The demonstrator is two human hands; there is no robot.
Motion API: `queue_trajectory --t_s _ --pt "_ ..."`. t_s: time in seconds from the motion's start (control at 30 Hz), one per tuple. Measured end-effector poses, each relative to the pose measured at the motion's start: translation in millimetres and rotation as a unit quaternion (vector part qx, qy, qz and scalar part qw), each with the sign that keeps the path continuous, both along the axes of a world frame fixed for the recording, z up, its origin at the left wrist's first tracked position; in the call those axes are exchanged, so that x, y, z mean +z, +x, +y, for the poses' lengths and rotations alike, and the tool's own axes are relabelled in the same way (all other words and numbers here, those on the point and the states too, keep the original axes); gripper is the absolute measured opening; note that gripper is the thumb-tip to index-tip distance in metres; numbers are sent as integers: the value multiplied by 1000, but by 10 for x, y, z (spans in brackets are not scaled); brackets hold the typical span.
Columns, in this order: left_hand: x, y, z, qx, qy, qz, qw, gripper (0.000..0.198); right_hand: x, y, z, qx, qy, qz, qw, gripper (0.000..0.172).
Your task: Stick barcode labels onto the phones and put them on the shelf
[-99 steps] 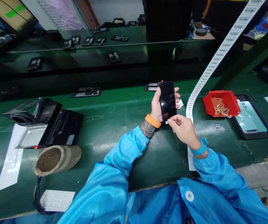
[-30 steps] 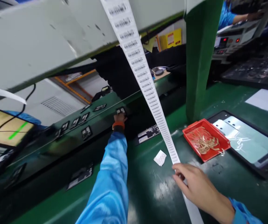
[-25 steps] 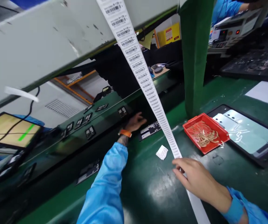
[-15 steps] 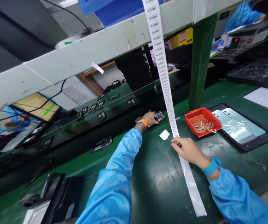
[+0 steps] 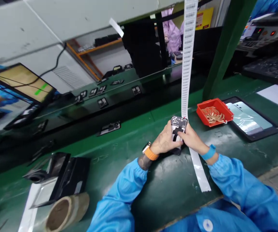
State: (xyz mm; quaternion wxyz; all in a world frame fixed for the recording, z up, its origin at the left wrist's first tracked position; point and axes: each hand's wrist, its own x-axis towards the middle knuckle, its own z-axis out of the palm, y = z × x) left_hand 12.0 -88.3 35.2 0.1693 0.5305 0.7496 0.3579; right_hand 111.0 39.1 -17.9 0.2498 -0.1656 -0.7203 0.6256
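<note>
An opened phone point(image 5: 177, 130), its circuit board and dark and white inner parts exposed, is held upright over the green bench. My left hand point(image 5: 163, 140), above an orange watch band, wraps round its left side with the thumb across the lower part. From the right, my right hand point(image 5: 192, 137) grips the same phone, thumb on its face. A long strip of barcode labels point(image 5: 187, 58) hangs down behind the phone and my right hand. Its blank lower end point(image 5: 200, 174) lies on the bench. Fingers behind the phone are hidden.
To the right stands a red bin point(image 5: 203, 119) of rubber bands, beside a black tray point(image 5: 257, 138) with pale phone panels. Beyond the bench edge runs a dark line carrying several opened phones point(image 5: 102, 102). A tape roll point(image 5: 67, 211) sits front left. A green post point(image 5: 228, 48) rises at right.
My left hand has brought the phone back toward me. My right hand has left the label strip and now grips the phone too. The view has shifted, showing the tape roll.
</note>
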Motion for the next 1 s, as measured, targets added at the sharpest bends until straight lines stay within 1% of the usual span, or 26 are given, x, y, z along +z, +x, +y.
queue_trajectory --t_s 0.03,0.07,0.1,0.17,0.23,0.3,0.37,0.4,0.43,0.5,0.53,0.57,0.6,0.63,0.7,0.77,0.83,0.9,0.93,1.0 --pt "8 -52 -33 -42 3 -42 998 93 2 2 24 -5 -6 -3 1000 56" --pt "5 -98 -66 -66 4 -84 994 94 14 9 44 -13 -14 -8 1000 49" --pt "-10 -131 -94 -71 2 -122 990 95 34 18 57 -26 -20 -13 999 43" --pt "-69 -138 -115 -42 1 -179 983 94 78 37 56 -50 -21 -17 998 38" --pt "-134 -78 -84 9 15 -207 978 84 110 56 32 -59 -15 -24 998 39" --pt "-173 3 -20 68 45 -213 974 63 126 82 1 -40 1 -34 999 43" --pt "-187 53 45 114 80 -245 959 41 135 116 -21 -13 23 -41 999 46" --pt "-190 59 69 125 102 -285 945 36 140 133 -26 -3 34 -43 998 47" --pt "-194 55 85 126 125 -340 924 35 148 150 -28 8 38 -47 998 47" --pt "-209 32 101 118 170 -455 866 37 168 174 -27 36 20 -59 997 51" --pt "-218 21 102 116 187 -498 839 39 179 181 -27 53 2 -64 997 56" --pt "-225 13 100 118 198 -525 820 41 188 185 -29 70 -17 -68 995 62" --pt "-228 9 95 120 204 -537 810 43 195 186 -33 85 -28 -71 993 64" --pt "-227 8 87 115 208 -540 807 44 199 185 -39 92 -29 -71 993 62" --pt "-213 11 59 79 209 -536 814 47 196 179 -50 81 -6 -68 994 48" --pt "-190 11 25 24 194 -536 821 55 178 171 -53 45 17 -65 997 39" --pt "-177 12 1 -13 174 -547 819 65 147 164 -44 2 19 -62 998 36" --pt "-184 32 4 -15 155 -547 823 68 109 161 -30 -29 16 -68 997 36" --pt "-193 54 17 -2 151 -544 825 65 89 160 -25 -40 18 -71 997 38" --pt "-219 122 59 42 155 -545 823 49 57 160 -23 -43 27 -76 996 45"
